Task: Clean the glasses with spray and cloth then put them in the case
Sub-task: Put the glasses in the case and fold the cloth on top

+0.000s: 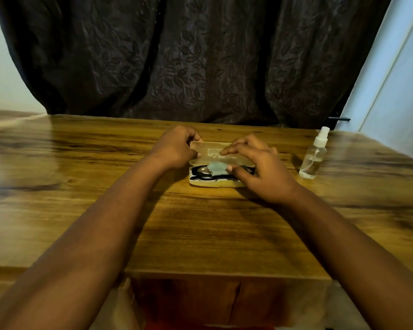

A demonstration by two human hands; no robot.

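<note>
Glasses (pixel 202 173) in case (pixel 215 183) under cloth (pixel 217 168); left hand (pixel 177 148) gripping lid (pixel 210 151); right hand (pixel 260 170) pressing cloth.

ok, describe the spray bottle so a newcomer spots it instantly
On the wooden table, look to the right of the open glasses case that both hands are on. The spray bottle stands upright there, alone near the table's right edge. It is the only clear, see-through item, with a white nozzle on top.

I see a cream-coloured case (pixel 216 184) holding black-framed glasses (pixel 202 174) and a pale grey-green cloth (pixel 217 168). My table (pixel 200 222) is warm brown wood with dark grain streaks, and the spray bottle (pixel 314 158) is clear with a white top. Behind hangs a dark curtain (pixel 188 55) with a leaf pattern.
</note>
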